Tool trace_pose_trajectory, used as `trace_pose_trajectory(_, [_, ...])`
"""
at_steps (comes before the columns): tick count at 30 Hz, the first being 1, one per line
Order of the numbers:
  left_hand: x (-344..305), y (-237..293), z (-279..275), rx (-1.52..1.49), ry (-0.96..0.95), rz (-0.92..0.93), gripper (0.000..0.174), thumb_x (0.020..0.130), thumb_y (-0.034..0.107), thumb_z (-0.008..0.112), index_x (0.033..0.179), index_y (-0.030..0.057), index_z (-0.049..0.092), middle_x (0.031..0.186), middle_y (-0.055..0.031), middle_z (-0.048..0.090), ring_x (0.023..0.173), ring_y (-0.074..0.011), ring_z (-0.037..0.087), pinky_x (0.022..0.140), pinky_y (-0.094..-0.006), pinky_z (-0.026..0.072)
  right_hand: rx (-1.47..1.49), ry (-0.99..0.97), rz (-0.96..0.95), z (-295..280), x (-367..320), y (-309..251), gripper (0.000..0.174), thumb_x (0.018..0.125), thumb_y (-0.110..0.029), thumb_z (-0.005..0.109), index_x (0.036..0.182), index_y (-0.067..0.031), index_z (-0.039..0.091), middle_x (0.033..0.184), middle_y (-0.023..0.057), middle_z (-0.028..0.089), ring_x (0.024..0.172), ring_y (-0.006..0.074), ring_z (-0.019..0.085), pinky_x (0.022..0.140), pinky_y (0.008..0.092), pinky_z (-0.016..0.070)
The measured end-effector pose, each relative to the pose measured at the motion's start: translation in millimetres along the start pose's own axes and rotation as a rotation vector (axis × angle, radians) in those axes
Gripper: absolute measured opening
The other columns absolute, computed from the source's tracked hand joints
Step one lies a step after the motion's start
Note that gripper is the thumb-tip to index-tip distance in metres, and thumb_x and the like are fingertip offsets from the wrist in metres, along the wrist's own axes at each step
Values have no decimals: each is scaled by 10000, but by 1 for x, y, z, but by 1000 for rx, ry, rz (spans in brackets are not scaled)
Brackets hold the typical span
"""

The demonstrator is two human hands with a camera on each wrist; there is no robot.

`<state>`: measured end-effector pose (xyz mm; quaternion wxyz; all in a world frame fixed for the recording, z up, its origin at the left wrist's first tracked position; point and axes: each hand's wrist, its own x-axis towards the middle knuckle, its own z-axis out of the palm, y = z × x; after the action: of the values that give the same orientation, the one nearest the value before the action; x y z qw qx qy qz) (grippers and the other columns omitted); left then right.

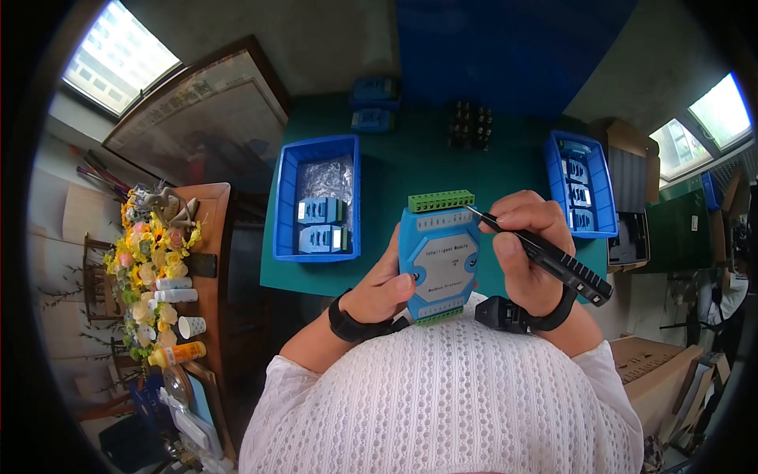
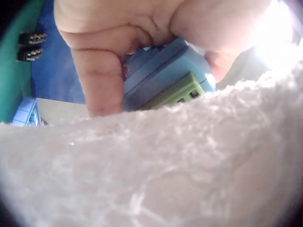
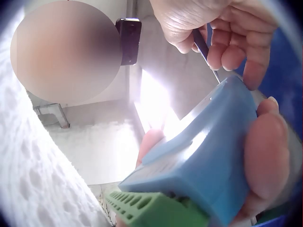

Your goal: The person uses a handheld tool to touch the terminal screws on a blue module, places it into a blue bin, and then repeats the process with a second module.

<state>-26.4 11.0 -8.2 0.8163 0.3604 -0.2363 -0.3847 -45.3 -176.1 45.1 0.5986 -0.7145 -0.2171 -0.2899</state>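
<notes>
A blue module with a grey label stands tilted up in front of the person's chest. My left hand grips it by its left side, thumb on the front edge. Green terminal blocks line its top and bottom ends. My right hand holds a black pen-shaped screwdriver, its thin tip right at the right end of the top terminal block. In the right wrist view the screwdriver's shaft reaches the far edge of the module. White shirt fabric hides much of the left wrist view.
On the green table, a blue bin with two modules stands left, another bin with several modules right. More modules and small black parts lie at the back. Flowers and cups stand on a wooden table far left.
</notes>
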Motion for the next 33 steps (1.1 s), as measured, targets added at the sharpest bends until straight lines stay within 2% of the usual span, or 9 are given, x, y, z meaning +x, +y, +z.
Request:
trace_pose_trajectory(7, [0,-1,-3,32,-2,-1,841,801,440,578,1403,168,57,1383,-188,215,1258,-336,290,953,-514,341,-39,0,2,0,1,3,141,776,-56,634,859,-16,527,781,114,582,654,153,569,571,245,460])
trace_pose_trajectory(10, [0,0,-2,69,1,13,828,806,426,575,1401,161,65,1384,-188,215,1263,-336,284,963,-512,325,35,44,23,1,-1,5,137,774,-54,634,853,-16,529,781,114,581,650,157,565,564,250,456])
trace_pose_trajectory(13, [-2,0,2,94,33,35,818,808,418,574,1399,154,73,1384,-188,218,1266,-336,279,970,-509,316,-18,18,20,0,-2,5,128,779,-58,630,848,-21,530,782,113,580,648,153,563,557,250,450])
trace_pose_trajectory(16, [-1,6,9,152,74,42,818,809,415,574,1398,146,74,1385,-189,218,1269,-333,277,975,-501,312,-183,-44,-77,0,0,3,127,784,-67,629,852,-25,530,788,112,581,648,149,562,553,247,447])
trace_pose_trajectory(22, [-1,2,4,81,27,25,821,812,410,568,1400,141,62,1387,-186,217,1266,-326,283,977,-491,317,11,48,58,0,-3,1,122,760,-42,639,840,-20,550,782,114,580,646,169,568,555,261,455])
trace_pose_trajectory(28, [-2,5,5,82,58,0,838,799,440,562,1402,156,55,1377,-195,222,1248,-343,303,954,-519,335,-92,-7,-98,-1,0,3,129,789,-59,627,864,-20,530,797,117,578,623,133,573,524,240,452])
trace_pose_trajectory(31, [-1,2,3,44,42,-5,846,793,450,564,1403,160,53,1372,-198,223,1242,-349,308,947,-525,339,27,-28,83,-3,-2,-5,144,803,-58,614,891,-18,506,819,113,574,566,103,571,481,209,450])
trace_pose_trajectory(33, [-2,-2,-1,21,17,-4,852,792,450,567,1403,159,51,1371,-199,223,1240,-350,309,946,-524,340,73,-17,103,0,-2,-5,143,814,-63,605,899,-18,499,832,112,573,539,84,564,458,192,446])
